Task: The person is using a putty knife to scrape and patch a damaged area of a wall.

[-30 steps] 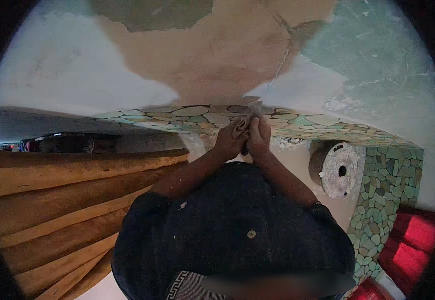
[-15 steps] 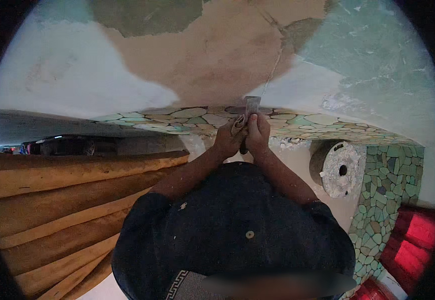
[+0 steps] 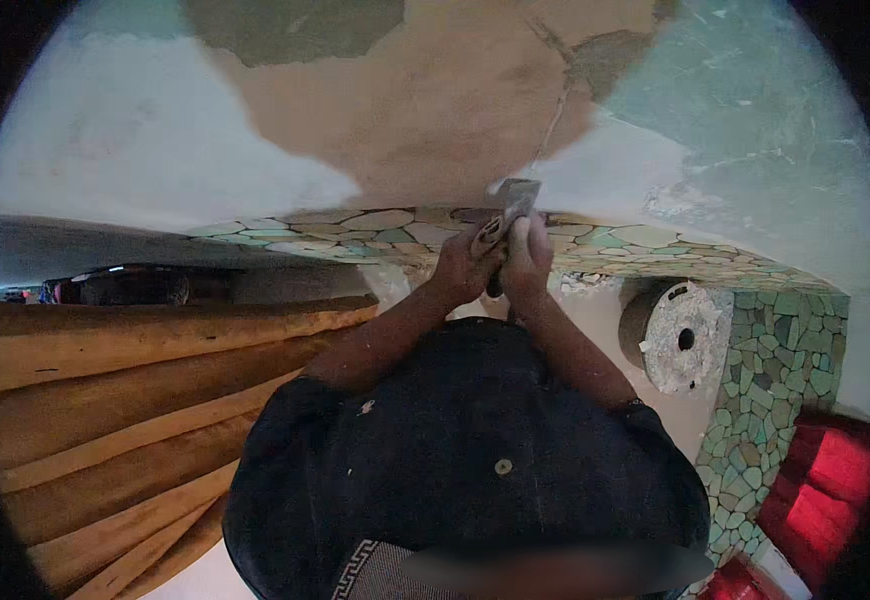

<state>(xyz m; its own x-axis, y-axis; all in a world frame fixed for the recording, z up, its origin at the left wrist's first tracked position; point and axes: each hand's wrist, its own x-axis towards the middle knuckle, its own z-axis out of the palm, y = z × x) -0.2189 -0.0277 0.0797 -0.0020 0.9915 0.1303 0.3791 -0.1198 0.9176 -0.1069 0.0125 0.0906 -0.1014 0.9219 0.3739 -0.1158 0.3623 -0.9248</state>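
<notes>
In front of my chest, close to the wall (image 3: 425, 110), my two hands are together. My right hand (image 3: 528, 262) is closed round a putty knife (image 3: 521, 194), its thumb along the tool and its flat grey blade pointing up at the wall. The dark handle end shows below the fingers. My left hand (image 3: 462, 268) is closed on a folded, beige, cloth-like piece (image 3: 492, 234) that lies against the putty knife's side. Its exact kind is unclear. The wall above bears bare brown plaster, white patches and a thin crack (image 3: 553, 122) running down toward the blade.
A band of stone-pattern covering (image 3: 395, 220) crosses the wall's lower part. At right stands a whitish, crusted round drum (image 3: 683, 338) with a central hole. Brown draped fabric (image 3: 155, 390) fills the left. Red shiny things (image 3: 835, 480) lie at lower right.
Both hands have shifted slightly right and up. The putty knife's blade has turned, tilting to the right, and the beige piece has moved along with it.
</notes>
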